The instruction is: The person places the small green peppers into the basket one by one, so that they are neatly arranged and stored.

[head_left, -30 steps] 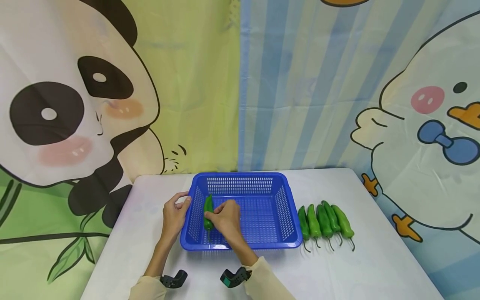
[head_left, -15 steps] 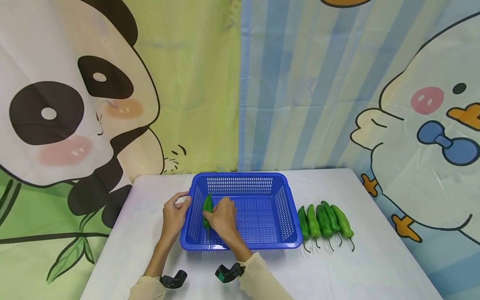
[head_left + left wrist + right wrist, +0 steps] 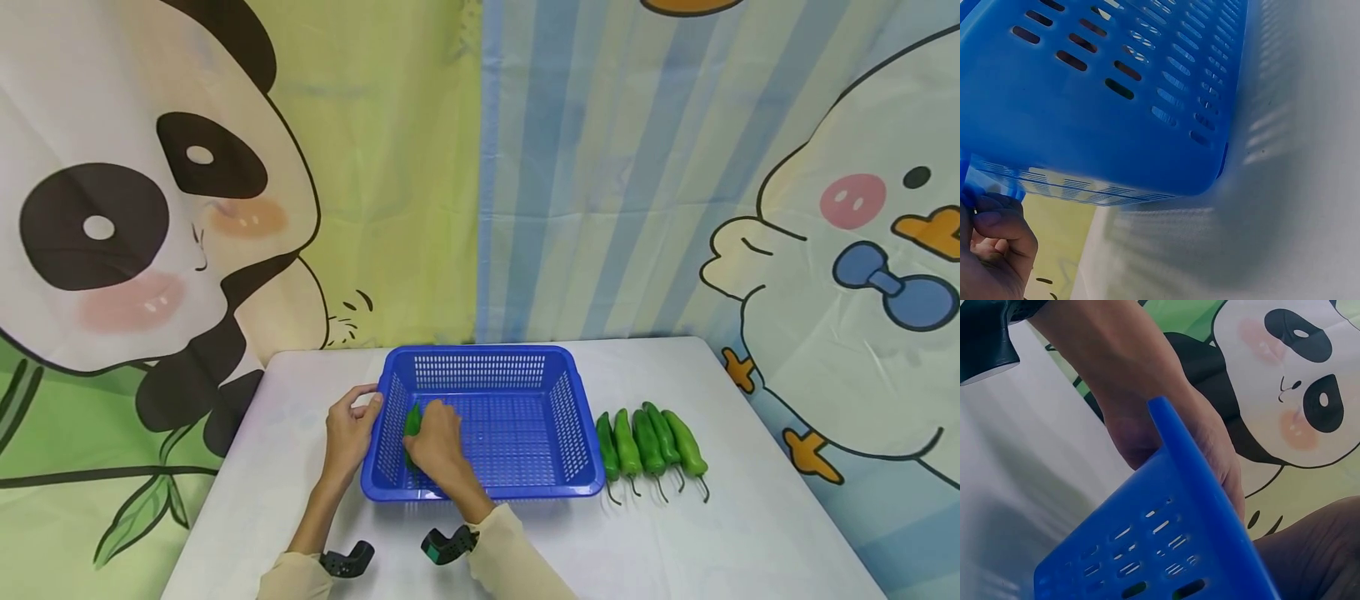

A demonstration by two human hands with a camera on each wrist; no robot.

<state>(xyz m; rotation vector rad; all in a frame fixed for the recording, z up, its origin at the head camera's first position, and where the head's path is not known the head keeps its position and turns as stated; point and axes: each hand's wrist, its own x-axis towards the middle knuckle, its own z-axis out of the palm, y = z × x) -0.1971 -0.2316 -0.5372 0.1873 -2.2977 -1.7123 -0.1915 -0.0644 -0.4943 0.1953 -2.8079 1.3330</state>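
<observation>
A blue plastic basket (image 3: 517, 492) with slotted walls stands on the table. My left hand (image 3: 348, 433) grips its left rim, thumb and fingers at the edge; the left wrist view shows the hand (image 3: 1004, 240) at the rim beyond the basket's wall. Inside, near the left wall, my right hand (image 3: 437, 440) holds a green chili pepper (image 3: 412, 421) low in the basket. The pepper's tip points away from me, and the hand covers part of its body. In the right wrist view, the basket's rim (image 3: 1204, 481) hides most of the right hand (image 3: 1319, 550).
Several green chili peppers (image 3: 651, 437) lie side by side on the white table (image 3: 750, 517), right of the basket, stems toward me. Behind the table hangs a curtain (image 3: 405, 208) with cartoon animals. Each wrist wears a black camera (image 3: 347, 559).
My right hand has moved slightly left and down into the basket with the pepper, covering more of it. The left hand and the peppers on the table have stayed put.
</observation>
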